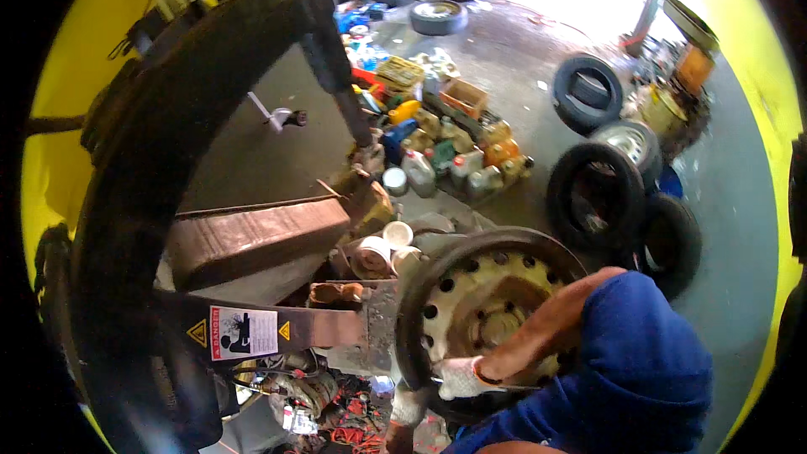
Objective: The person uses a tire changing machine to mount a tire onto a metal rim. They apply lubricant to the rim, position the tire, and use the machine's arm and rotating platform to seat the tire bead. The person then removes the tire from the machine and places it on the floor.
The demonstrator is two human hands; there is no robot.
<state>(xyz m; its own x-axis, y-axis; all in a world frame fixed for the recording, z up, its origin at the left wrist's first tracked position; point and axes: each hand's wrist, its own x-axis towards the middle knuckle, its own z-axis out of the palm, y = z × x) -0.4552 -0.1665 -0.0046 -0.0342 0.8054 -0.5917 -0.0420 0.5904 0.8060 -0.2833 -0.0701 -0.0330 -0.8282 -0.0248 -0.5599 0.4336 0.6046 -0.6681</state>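
Observation:
A wheel [481,294] with a pale, dirty steel rim and a dark tyre rests tilted on a machine beside its grey metal plate [382,324]. My right hand [461,377], in a whitish glove, reaches across the wheel from a blue sleeve and is closed at the rim's lower left. A slim metal bar [508,388] runs out from under this hand. Lower down, my left hand [408,408], gloved too, is against the tyre's lower-left edge. Its fingers look curled there but are partly hidden.
A thick black machine arm [126,185] curves up the left. Containers [399,244] stand behind the plate. Farther off are several jugs [418,172] and a wooden crate [464,97]. Loose tyres [595,193] lie on the right. Red tangled clutter [357,420] lies below.

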